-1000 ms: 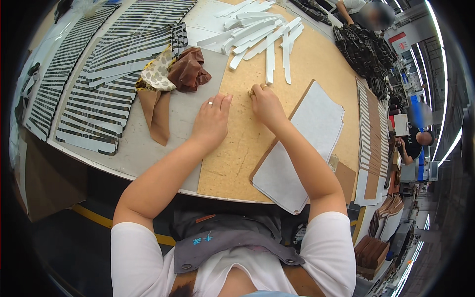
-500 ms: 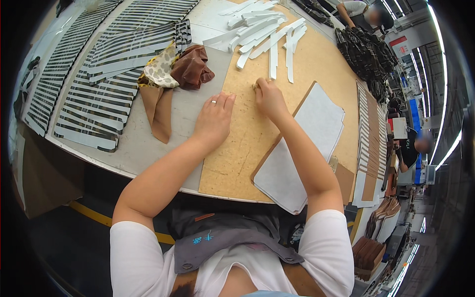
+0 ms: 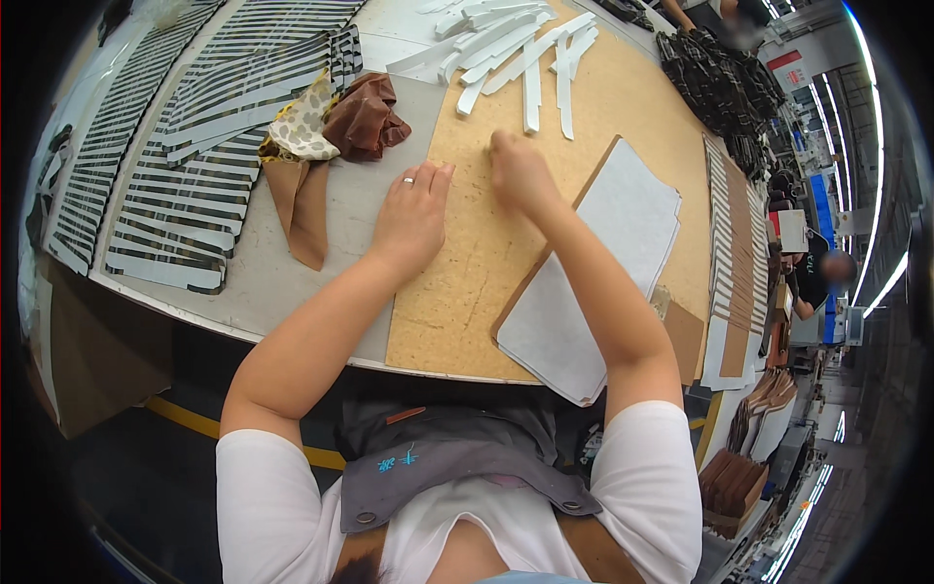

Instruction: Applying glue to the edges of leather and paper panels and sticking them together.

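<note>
My left hand (image 3: 413,214) rests at the left edge of the tan board (image 3: 457,302), its ringed fingers bent down and together. What lies under those fingertips is hidden. Further right, my right hand (image 3: 520,173) is closed in a pinch over the board and slightly blurred; anything in it is too small to make out. Beyond it lies a loose pile of white strips (image 3: 530,83). Beside my right forearm is a stack of pale grey cut panels (image 3: 623,229) with a brown edge.
Left of my hands lie a crumpled dark brown piece (image 3: 367,119), a spotted cloth (image 3: 305,127) and a brown folded piece (image 3: 300,209). Rows of striped strips (image 3: 175,219) cover the table's left. Dark bundles (image 3: 715,97) and more strips (image 3: 736,243) lie right. Other people are in the background.
My right hand has moved slightly up and to the left, its fingers turning. My left hand stays on the board's edge, while the whole view has shifted a little.
</note>
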The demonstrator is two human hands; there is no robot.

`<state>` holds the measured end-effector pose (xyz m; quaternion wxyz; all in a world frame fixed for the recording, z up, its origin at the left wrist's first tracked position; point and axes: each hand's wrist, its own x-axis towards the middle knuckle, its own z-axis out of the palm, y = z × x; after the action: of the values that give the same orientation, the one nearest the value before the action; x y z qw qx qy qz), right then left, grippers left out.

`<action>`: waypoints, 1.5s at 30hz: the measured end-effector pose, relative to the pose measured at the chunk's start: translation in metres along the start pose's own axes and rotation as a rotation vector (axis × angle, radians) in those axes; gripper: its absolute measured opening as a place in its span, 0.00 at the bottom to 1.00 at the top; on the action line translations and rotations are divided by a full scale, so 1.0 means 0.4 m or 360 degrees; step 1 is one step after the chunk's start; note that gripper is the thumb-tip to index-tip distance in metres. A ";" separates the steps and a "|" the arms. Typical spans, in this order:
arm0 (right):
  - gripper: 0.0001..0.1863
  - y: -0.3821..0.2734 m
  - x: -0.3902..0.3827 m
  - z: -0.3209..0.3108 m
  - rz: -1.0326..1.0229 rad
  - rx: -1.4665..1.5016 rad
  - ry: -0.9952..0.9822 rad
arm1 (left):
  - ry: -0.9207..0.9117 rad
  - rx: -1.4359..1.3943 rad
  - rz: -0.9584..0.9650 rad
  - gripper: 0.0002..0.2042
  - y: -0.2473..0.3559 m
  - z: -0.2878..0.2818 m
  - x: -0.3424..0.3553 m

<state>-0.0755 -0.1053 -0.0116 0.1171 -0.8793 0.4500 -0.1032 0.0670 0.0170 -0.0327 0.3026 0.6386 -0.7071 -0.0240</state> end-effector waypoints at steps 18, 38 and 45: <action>0.06 -0.053 -0.150 -0.016 -0.0121 0.0154 -0.0127 | 0.0043 0.0127 0.0028 0.23 0.001 -0.003 -0.009; 0.05 -0.028 -0.053 -0.015 -0.0170 0.0095 0.0184 | 0.0006 0.0122 0.0047 0.21 0.023 -0.005 0.005; 0.04 -0.032 -0.132 -0.021 -0.0273 0.0144 -0.0045 | 0.0054 0.0111 0.0019 0.21 -0.003 -0.002 -0.015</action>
<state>-0.0982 -0.0560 -0.0036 0.1536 -0.9098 0.3663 -0.1206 0.0685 0.0225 -0.0349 0.2924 0.6447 -0.7061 0.0134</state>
